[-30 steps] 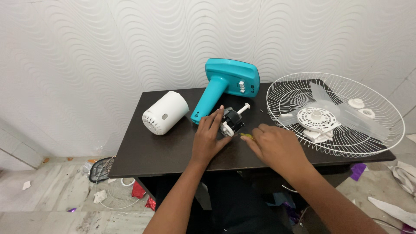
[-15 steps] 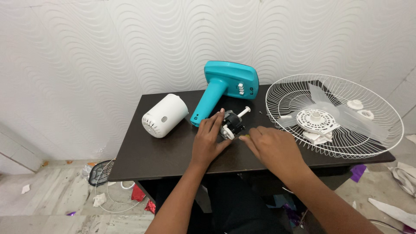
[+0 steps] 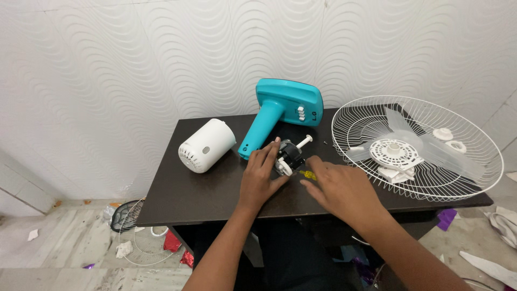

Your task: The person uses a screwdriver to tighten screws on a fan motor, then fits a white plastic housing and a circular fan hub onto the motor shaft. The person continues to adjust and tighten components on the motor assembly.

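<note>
The left hand (image 3: 260,175) lay curled around the small black-and-white fan motor (image 3: 288,156), fingers pressed to its near side and pinning it to the dark desk (image 3: 199,194) near the desk's middle. The right hand (image 3: 342,188), at about four o'clock from the motor, pinched a yellow-handled screwdriver (image 3: 308,174) between thumb and forefinger, its tip aimed toward the motor's housing; how firmly the grip closed could not be told. To do this well, the left hand probably needed to bear straight down so the motor did not roll on its white shaft (image 3: 303,141), and the driver needed to sit square in the screw before any turn, since a slanted tip would likely slip. At eleven o'clock from the motor leaned the teal fan stand (image 3: 280,110), just beside it. At nine o'clock, well apart, lay the white motor cover (image 3: 206,145) on its side. At three o'clock the white wire guard (image 3: 414,148) held the clear blades (image 3: 431,145) and small white caps (image 3: 449,140).
</note>
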